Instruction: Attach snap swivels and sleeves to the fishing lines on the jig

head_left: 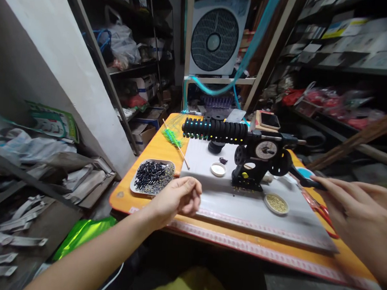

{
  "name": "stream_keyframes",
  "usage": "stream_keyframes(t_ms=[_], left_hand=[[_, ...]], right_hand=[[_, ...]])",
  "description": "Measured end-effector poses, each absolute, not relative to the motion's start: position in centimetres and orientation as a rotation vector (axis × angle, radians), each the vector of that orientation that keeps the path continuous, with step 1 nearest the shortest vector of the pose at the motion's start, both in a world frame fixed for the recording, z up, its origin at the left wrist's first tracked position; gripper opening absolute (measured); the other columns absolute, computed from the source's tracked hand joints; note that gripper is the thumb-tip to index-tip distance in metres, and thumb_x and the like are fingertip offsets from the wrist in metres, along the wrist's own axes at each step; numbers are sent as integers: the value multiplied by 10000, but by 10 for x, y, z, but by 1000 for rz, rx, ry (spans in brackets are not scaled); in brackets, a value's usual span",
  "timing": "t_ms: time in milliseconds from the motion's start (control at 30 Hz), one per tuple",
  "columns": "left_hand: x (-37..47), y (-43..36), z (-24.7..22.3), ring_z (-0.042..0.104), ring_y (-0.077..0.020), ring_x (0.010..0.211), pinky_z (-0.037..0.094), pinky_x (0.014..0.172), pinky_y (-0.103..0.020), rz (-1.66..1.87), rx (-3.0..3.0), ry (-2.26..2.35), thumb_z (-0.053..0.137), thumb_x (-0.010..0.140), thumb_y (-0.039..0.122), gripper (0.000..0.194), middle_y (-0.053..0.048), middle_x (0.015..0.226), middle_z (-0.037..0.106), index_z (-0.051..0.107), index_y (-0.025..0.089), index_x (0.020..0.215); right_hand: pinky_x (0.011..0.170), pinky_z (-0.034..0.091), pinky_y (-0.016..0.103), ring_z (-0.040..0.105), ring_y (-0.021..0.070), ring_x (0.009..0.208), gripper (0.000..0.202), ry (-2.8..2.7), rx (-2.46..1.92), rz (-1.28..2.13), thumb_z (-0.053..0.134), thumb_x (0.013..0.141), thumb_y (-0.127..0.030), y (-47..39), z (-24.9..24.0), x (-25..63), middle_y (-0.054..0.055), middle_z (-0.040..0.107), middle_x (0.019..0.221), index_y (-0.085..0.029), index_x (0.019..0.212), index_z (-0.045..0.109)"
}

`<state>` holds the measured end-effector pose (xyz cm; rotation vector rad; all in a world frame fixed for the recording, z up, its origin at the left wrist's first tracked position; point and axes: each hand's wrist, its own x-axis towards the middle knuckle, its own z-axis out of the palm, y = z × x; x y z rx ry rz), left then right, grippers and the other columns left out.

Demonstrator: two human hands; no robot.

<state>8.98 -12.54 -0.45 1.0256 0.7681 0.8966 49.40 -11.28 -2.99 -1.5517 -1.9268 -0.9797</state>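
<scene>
A black hand-cranked device [249, 165] stands on a pale board, with a long ridged black roller [213, 131] reaching out to the left. My right hand [360, 210], at the right edge of the view, is closed on the crank handle [317, 184] at the device's right side. My left hand [186, 194] is curled with its fingers pressed together in front of the board; whatever is in it, if anything, is hidden. Beside its wrist sits a white tray [133, 187] of small black and silver pieces. A round dish [265, 203] of tiny gold-coloured bits lies before the device.
A small white dish [218, 169] is on the pale board [207, 193]. Red-handled scissors [327, 219] lie at the right, and a stick with green bristles [172, 137] at the left. A box fan [215, 38] stands behind the orange table [122, 197]; shelves flank it.
</scene>
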Motion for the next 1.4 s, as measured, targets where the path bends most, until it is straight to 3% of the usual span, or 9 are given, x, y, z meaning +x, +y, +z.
stream_keyframes(t_ms=[100, 300, 433, 533, 733, 900, 1000, 1133, 1400], left_hand=[[93, -127, -14, 228, -76, 383, 217, 428, -210, 942, 1216, 846, 462, 982, 462, 341, 95, 432, 398, 530, 185, 793], [89, -145, -35, 409, -124, 487, 338, 527, -270, 1007, 1743, 964, 376, 1037, 341, 371, 45, 521, 437, 547, 194, 742], [78, -149, -44, 534, -237, 896, 435, 820, -384, 1220, 2116, 964, 481, 962, 173, 239, -76, 876, 594, 626, 207, 775], [71, -146, -39, 405, -282, 1211, 383, 1020, -446, 1476, 2418, 1023, 524, 882, 17, 293, -82, 1123, 550, 677, 266, 906], [65, -132, -11, 328, -277, 1389, 279, 1156, -471, 1718, 2898, 907, 586, 896, 126, 227, -60, 1070, 650, 701, 321, 878], [69, -113, 6, 659, -302, 957, 301, 1125, -521, 974, 2375, 583, 468, 982, 373, 344, -105, 804, 719, 737, 253, 805], [76, -93, 4, 611, -242, 758, 455, 906, -426, 980, 2158, 631, 364, 1013, 458, 476, -97, 744, 658, 705, 206, 796], [86, -57, -3, 486, -148, 574, 410, 597, -304, 990, 2034, 724, 346, 1027, 498, 495, 1, 648, 523, 628, 178, 777], [93, -12, -5, 560, -134, 607, 496, 636, -310, 907, 2016, 809, 490, 993, 483, 397, 23, 687, 577, 609, 163, 791]], right_hand=[[899, 423, 474, 607, 332, 968, 373, -1965, -1500, -1053, 384, 1014, -391, -116, -29, 489, 106, 767, 979, -231, 1174, 681], [910, 419, 446, 621, 289, 922, 323, -2006, -1472, -1042, 456, 1013, -300, -107, -46, 488, 64, 778, 1037, -228, 1259, 653], [884, 428, 456, 625, 295, 918, 322, -2036, -1451, -1012, 440, 1010, -282, -98, -55, 491, 76, 775, 1070, -201, 1207, 681], [865, 450, 455, 624, 295, 903, 329, -2047, -1441, -981, 429, 1009, -279, -96, -56, 492, 81, 770, 1094, -189, 1199, 682], [854, 487, 435, 632, 285, 897, 345, -2069, -1431, -915, 427, 1007, -282, -94, -56, 493, 89, 764, 1104, -176, 1219, 677], [878, 503, 434, 640, 279, 921, 352, -2073, -1432, -852, 422, 1004, -299, -90, -60, 499, 78, 752, 1155, -191, 1221, 676], [880, 511, 439, 646, 277, 928, 350, -2082, -1423, -817, 420, 1000, -303, -89, -62, 502, 71, 742, 1194, -195, 1205, 682], [875, 515, 458, 657, 286, 931, 336, -2084, -1406, -786, 428, 985, -304, -89, -63, 505, 70, 751, 1170, -210, 1155, 702], [843, 528, 476, 681, 297, 928, 315, -2063, -1387, -751, 443, 963, -312, -85, -67, 507, 61, 759, 1152, -268, 1141, 700]])
